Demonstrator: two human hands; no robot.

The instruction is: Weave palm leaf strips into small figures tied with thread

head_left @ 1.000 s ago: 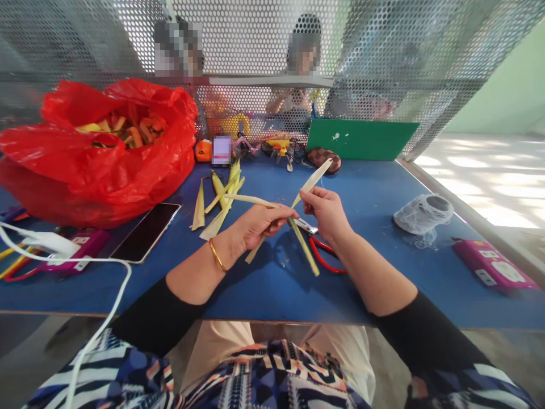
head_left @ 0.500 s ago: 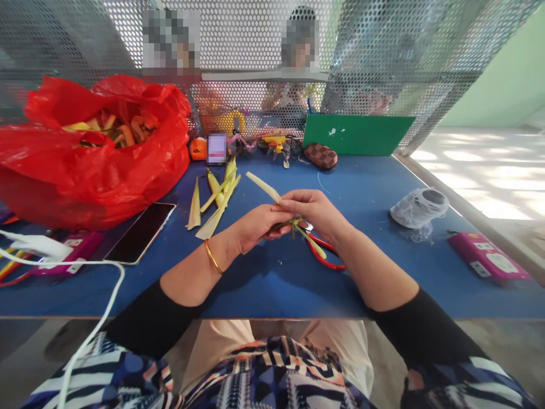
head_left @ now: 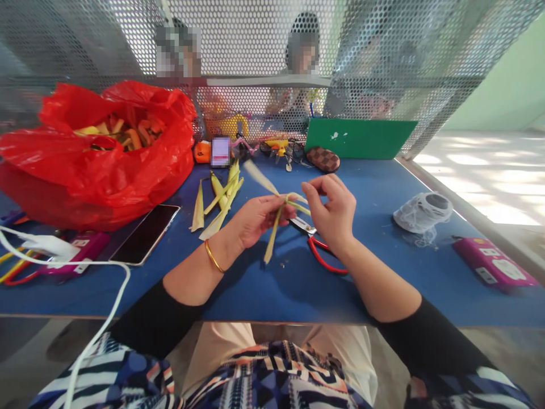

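Observation:
My left hand (head_left: 264, 218) pinches several crossed corn husk strips (head_left: 272, 241) where they meet. Their pale yellow-green ends stick out up and left, down toward me, and right toward my other hand. Just right of them is my right hand (head_left: 334, 210), raised with thumb and forefinger closed; anything between these fingertips is too small to make out. Scissors with red handles (head_left: 326, 258) lie on the blue table beneath my hands, their blades partly hidden. More loose corn husk pieces (head_left: 223, 196) rest in a pile beyond my left wrist.
A large red plastic bag (head_left: 140, 176) of colored pieces stands at left, behind a dark phone (head_left: 147, 233). At right are a spool of white thread (head_left: 421, 213) and a magenta box (head_left: 494, 261). A green board (head_left: 361, 138) and checkered pouch (head_left: 322, 159) sit before the perforated screen, people beyond it.
My right hand has come away from the left and lifted to the right. The husk strips have turned, so one end now points down toward me and others point right.

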